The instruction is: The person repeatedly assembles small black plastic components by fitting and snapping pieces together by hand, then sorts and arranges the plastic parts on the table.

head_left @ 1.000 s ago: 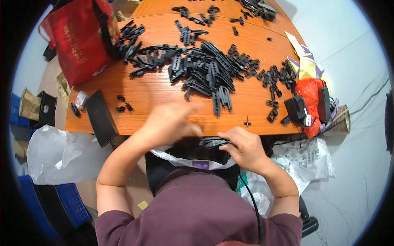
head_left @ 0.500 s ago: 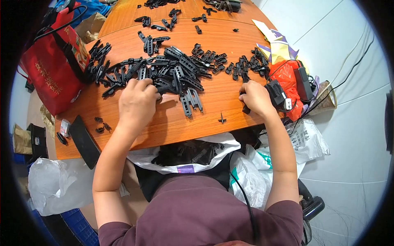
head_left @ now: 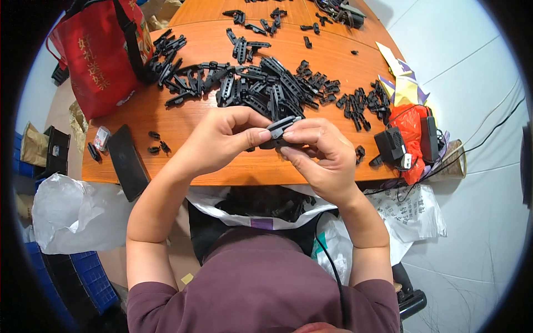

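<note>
My left hand (head_left: pixel 225 139) and my right hand (head_left: pixel 322 155) meet above the table's near edge. Both are closed on a dark plastic part (head_left: pixel 277 133), the left thumb pressing its near side and the right fingers pinching its right end. The fingers partly cover it, so whether it is one piece or two joined pieces I cannot tell. Just beyond my hands lies a heap of long black slotted plastic parts (head_left: pixel 272 83). Smaller black plastic pieces (head_left: pixel 363 105) lie in a group right of the heap.
A red bag (head_left: pixel 100 61) stands on the left, with a flat black slab (head_left: pixel 127 161) nearer me. Black power adapters (head_left: pixel 390 145) and a red plastic bag (head_left: pixel 410 133) sit at the right edge. Below the table edge, an open white sack (head_left: pixel 266 222) holds dark parts.
My hands were apart, the left at the heap, the right by the smaller pieces. They have come together in front of me, holding a dark part. The view has shifted.
</note>
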Tool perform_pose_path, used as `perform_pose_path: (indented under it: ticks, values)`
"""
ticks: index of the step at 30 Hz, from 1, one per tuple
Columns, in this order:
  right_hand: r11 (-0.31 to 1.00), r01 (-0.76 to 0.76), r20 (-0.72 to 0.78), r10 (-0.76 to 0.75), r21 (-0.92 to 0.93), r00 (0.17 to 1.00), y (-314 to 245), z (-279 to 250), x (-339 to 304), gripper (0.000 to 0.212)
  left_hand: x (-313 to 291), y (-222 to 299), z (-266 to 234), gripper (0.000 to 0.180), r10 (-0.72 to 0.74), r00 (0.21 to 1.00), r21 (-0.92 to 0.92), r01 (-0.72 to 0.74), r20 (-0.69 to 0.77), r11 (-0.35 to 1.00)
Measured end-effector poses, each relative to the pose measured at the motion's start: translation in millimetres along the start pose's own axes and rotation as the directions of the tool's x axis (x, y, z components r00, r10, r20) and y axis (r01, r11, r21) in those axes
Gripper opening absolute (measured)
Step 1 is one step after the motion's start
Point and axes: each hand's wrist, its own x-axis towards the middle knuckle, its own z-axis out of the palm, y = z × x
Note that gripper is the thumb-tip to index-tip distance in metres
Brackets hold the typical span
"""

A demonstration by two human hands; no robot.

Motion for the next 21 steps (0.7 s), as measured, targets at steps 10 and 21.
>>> perform_pose_path:
  ticks: [10, 21]
  values:
    - [0.988, 0.141, -0.131, -0.132, 0.062, 0.983, 6, 4, -14, 0.02, 2, -12, 7, 0.026, 0.604, 0.793, 0.438, -0.573, 0.082, 0.693]
    - [0.944, 0.14, 0.013, -0.143, -0.299, 0.99, -5, -2, -3, 0.034, -10, -7, 17, 0.031, 0.692, 0.718, 0.684, -0.543, 0.078, 0.487]
